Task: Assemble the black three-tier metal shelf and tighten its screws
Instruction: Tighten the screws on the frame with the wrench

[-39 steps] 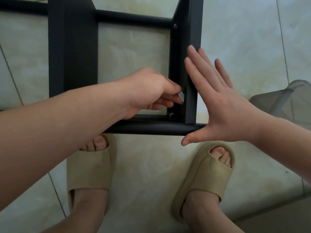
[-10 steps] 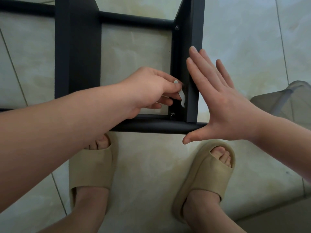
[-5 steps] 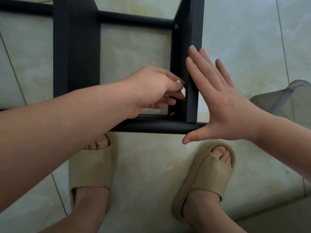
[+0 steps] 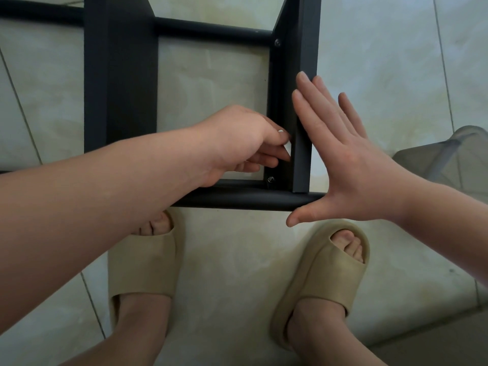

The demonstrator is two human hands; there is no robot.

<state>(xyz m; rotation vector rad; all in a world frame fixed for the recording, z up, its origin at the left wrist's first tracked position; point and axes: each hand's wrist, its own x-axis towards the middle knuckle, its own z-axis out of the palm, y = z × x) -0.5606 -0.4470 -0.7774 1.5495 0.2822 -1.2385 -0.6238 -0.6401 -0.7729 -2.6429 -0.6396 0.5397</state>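
the black metal shelf (image 4: 121, 75) stands on the tiled floor (image 4: 396, 62) right in front of the person's feet, seen from straight above, so its frame reads as dark bars around an open square of tile

the left hand (image 4: 237, 138) reaches in from the left across the front rail (image 4: 237, 199), fingers curled, and pinches a small pale tool (image 4: 287, 147) between thumb and fingertips against the inner face of the right-hand angle post (image 4: 303, 48) (only a sliver of the tool shows, so what kind it is cannot be told)

the right hand (image 4: 343, 165) is flat, its fingers straight and close together, and lies along the outer face of that same post; its thumb is spread wide, pointing left just under the end of the front rail

a lower screw (image 4: 270, 179) sits in the post's inner flange just below the left hand's fingers, near the corner where the post meets the front rail; an upper screw (image 4: 277, 43) sits farther up the flange by the rear rail (image 4: 211, 29)

a wide flat black panel (image 4: 124, 107) runs up the left side of the frame

both feet wear beige slides, the left slide (image 4: 142, 262) partly under the left forearm and the right slide (image 4: 324, 276) below the right hand

a grey see-through object (image 4: 449, 154) lies at the right edge, apart from the shelf
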